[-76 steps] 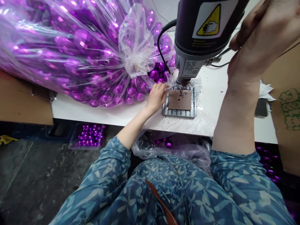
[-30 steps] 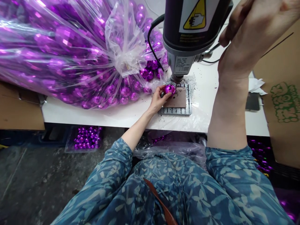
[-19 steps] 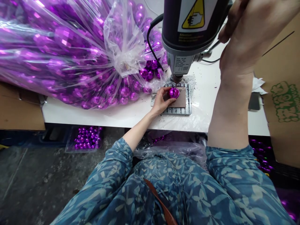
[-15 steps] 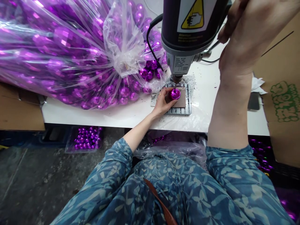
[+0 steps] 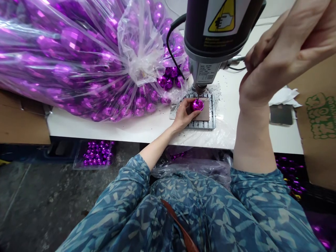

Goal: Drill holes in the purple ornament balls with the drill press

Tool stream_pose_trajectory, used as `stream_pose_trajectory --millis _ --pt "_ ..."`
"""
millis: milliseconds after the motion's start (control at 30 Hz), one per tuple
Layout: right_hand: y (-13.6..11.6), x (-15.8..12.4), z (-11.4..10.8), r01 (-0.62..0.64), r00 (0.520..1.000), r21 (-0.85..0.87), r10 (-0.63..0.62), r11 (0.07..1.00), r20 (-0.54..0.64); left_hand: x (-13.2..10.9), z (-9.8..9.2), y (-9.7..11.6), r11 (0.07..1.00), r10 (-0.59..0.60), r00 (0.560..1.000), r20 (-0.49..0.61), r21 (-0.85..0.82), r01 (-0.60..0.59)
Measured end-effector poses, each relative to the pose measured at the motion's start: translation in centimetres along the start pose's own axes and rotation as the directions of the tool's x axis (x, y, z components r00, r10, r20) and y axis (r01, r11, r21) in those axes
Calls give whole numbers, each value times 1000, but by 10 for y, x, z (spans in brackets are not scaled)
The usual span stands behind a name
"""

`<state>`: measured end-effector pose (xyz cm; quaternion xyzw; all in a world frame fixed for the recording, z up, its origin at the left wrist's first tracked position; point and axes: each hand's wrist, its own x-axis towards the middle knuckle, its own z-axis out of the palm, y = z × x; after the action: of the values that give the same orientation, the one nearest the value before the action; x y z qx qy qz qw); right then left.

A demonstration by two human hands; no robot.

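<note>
My left hand grips a small shiny purple ball and holds it on the brown pad of the metal base plate. The ball sits directly under the spindle of a dark bench drill. Raised high at the right, my right hand is closed round the drill's thin metal lever. The drill bit itself is hard to make out above the ball.
A large clear plastic bag of purple balls lies on the white table at the left. A clear tray of purple balls sits on the floor below. A phone, crumpled paper and a cardboard box are at the right.
My left hand took a purple ball from by the bag and set it on the pad under the drill. My right hand has come down with the lever.
</note>
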<state>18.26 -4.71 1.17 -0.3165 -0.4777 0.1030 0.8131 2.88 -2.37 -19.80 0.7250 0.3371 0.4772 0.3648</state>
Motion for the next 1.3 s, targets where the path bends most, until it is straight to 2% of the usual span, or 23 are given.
stream_pose_trajectory --millis 100,233,467,633,933,1033,1167,1200,1233,1300 --pt "1 -19 -5 128 990 -14 -128 992 -54 0 1 0 1000 1 1000 -6 -8 -2" --pt "7 -30 -7 117 990 4 -116 993 -85 0 1 0 1000 2 1000 4 -13 -2" --pt "35 -35 -12 228 965 27 -222 973 -139 0 2 -1 999 -11 1000 19 -39 11" --pt "53 -38 -16 289 939 25 -279 957 -199 0 2 1 1000 -19 1000 -12 -23 19" --pt "79 -46 -28 379 912 39 -366 925 -186 -1 3 2 1000 4 1000 1 -31 -4" --pt "69 -52 -29 361 926 57 -351 931 -135 -2 3 4 1000 -15 1000 2 -26 15" --pt "32 -34 -15 308 949 51 -304 950 -82 0 4 3 999 -41 999 -10 -20 41" --pt "21 -24 -9 271 961 36 -268 962 -74 1 5 2 999 -41 999 -16 -21 40" --pt "11 -13 -3 167 985 -15 -168 986 -41 1 5 2 999 -36 999 -27 -20 35" --pt "-3 10 8 66 998 -23 -66 998 6 -4 5 5 1000 -19 996 -82 8 20"
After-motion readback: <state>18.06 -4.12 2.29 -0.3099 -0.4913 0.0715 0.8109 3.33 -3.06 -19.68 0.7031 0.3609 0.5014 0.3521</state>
